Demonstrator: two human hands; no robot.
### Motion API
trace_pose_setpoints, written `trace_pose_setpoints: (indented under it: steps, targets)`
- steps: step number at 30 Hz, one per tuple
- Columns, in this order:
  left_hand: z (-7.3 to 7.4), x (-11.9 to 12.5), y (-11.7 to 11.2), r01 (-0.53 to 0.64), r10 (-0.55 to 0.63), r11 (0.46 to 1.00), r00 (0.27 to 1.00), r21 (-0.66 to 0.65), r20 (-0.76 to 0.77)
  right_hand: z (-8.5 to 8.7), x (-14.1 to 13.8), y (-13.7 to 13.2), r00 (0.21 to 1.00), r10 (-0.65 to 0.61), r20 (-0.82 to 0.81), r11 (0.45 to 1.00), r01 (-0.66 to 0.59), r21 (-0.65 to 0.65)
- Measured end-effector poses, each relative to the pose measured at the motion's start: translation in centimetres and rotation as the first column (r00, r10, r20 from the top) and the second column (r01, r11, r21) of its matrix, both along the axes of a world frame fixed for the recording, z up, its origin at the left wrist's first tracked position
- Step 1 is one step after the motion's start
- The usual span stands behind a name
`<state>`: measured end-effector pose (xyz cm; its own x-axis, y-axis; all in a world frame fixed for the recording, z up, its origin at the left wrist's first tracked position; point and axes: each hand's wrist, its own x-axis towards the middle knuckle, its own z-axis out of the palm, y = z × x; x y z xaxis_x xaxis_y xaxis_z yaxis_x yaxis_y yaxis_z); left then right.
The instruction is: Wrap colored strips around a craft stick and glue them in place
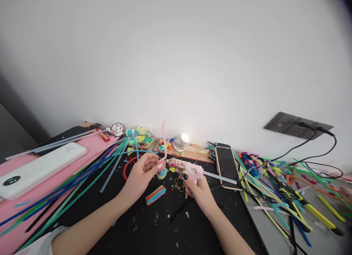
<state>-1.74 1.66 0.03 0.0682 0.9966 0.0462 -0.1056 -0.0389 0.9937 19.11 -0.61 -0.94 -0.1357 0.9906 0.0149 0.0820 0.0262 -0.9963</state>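
Nozzle line: the pink plastic hot-glue gun (pixel 189 170) lies roughly level, its long axis running left to right; the crusted tip points left at the coiled piece, and a clear glue stick juts out of its back toward the right.
Right hand: the right hand (pixel 199 191) is wrapped round the gun's grip from below, one dark-nailed finger up at the trigger.
Left hand: the left hand (pixel 141 172) pinches a small coiled bundle of pastel fuzzy pipe cleaners (pixel 162 170) between thumb and fingertips, fingers drawn narrow.
Stem: a pink pipe-cleaner stem (pixel 164 139) rises nearly upright from that coil, curving at the top.
Gap: coil and nozzle sit just beside each other, touching or nearly so; I cannot tell which.
Nearer hand: the left hand carries the coil; the gun reaches in from the right.
Below: a striped orange-and-blue flat block (pixel 155 195) lies on the black tabletop (pixel 154 229), near both wrists.
Right side: a dark smartphone (pixel 226 163) lies beyond the glue stick's end.
Left side: long coloured pipe cleaners (pixel 82 174) fan across toward a white power bank (pixel 38 169).
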Motion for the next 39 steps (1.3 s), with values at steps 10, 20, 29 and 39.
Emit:
trace_pose_setpoints:
  steps: [10, 20, 29, 39]
  targets:
    - [0.8, 0.0, -0.2, -0.078, 0.078, 0.997, 0.997, 0.011, -0.020, -0.4, 0.2, 0.0, 1.000, 0.018, 0.016, 1.000, -0.018, -0.001]
    - [0.6, 0.0, -0.3, -0.071, 0.071, 0.997, 0.996, 0.009, -0.049, -0.3, 0.3, 0.0, 0.999, 0.012, 0.036, 1.000, -0.012, -0.001]
    - [0.7, 0.0, -0.3, -0.053, 0.053, 0.999, 0.998, -0.011, -0.041, -0.2, 0.2, -0.1, 1.000, 0.010, 0.011, 1.000, -0.010, -0.008]
    - [1.6, 0.2, -0.5, -0.104, 0.104, 0.995, 0.994, -0.008, -0.024, -0.5, 0.3, -0.1, 0.999, 0.027, 0.028, 1.000, -0.027, 0.006]
